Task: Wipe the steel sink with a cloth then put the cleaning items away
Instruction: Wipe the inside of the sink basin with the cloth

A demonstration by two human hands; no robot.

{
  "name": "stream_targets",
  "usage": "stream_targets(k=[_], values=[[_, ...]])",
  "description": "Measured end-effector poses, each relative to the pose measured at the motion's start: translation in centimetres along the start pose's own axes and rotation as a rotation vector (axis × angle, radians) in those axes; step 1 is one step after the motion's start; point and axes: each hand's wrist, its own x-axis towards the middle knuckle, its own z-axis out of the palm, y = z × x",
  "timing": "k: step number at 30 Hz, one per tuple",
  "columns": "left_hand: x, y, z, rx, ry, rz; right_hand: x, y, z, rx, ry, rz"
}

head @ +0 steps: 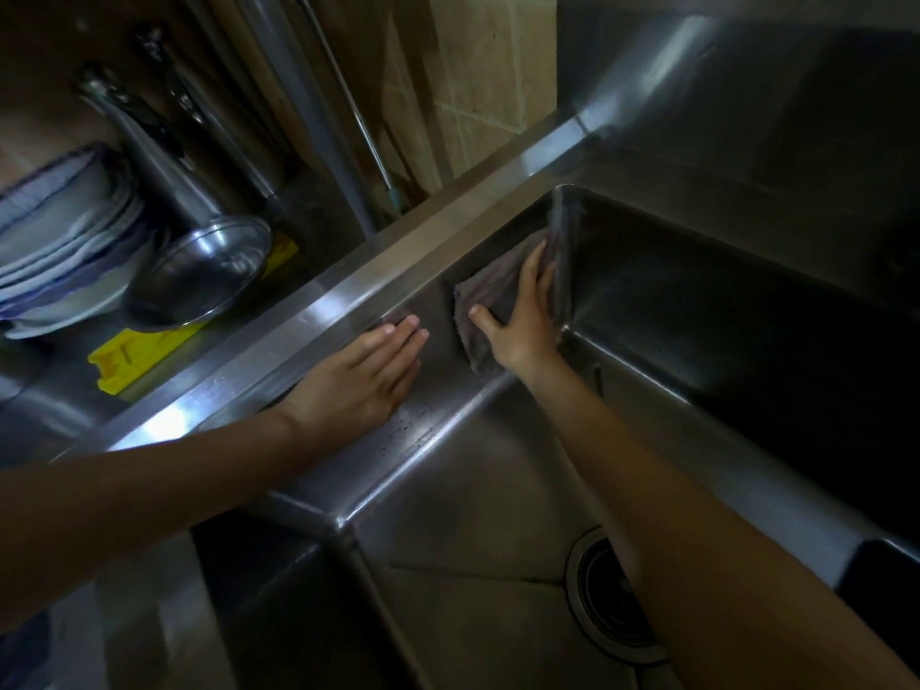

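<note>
Head view looks down into a steel sink [473,470], where the right hand [522,316] lies flat on a grey cloth [490,296], fingers straight and spread, pressing it against the far wall of the basin just beside the corner. Nothing is pinched or curled round; the palm does the work, which suits a broad rubbing stroke on an upright face. The cloth's upper edge reaches into the corner seam itself. The left hand [366,373] is likewise flat and holding nothing, its fingers laid against the same wall under the rim [348,291], probably as a brace while the person leans in. Wiping looks to be in progress, and putting things away has not started.

Around the hands the steel is dull and streaked, with small dark specks near the left wrist. A round drain [610,597] sits low in the basin floor, partly hidden by the right forearm. Beyond the rim, stacked plates [64,251], a steel bowl [204,271] and a yellow plastic piece [144,353] rest on a ledge, with tiled wall [493,77] behind. Light is dim.
</note>
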Motion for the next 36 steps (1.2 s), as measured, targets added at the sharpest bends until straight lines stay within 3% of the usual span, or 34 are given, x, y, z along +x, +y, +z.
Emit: stream_targets(k=[7,10,12,15,19,24,29,36], values=[[0.7,-0.9,-0.5,-0.019,0.006,0.098,-0.4,2.5,2.2,0.015,-0.116,0.218],[0.4,-0.7,-0.2,-0.054,-0.016,0.102,-0.8,2.7,2.6,0.017,-0.099,0.207],[0.8,-0.7,-0.7,0.047,0.032,0.130,-1.4,2.5,2.8,0.017,-0.073,0.145],[0.9,-0.6,-1.2,0.013,-0.247,0.229,-2.6,2.2,3.2,-0.033,-0.044,-0.013],[0.0,-1.1,-0.5,-0.008,-0.064,0.080,-3.1,1.4,2.4,-0.079,-0.029,-0.156],[-0.9,-1.2,0.3,-0.115,0.029,0.119,-3.6,1.2,2.5,-0.196,-0.025,-0.257],[-3.0,-1.4,0.4,-0.274,0.154,-0.008,-4.0,1.8,2.5,-0.299,-0.044,-0.283],[-4.8,-2.8,-0.6,-0.501,0.081,0.005,-5.6,0.7,3.2,-0.296,-0.056,-0.352]])
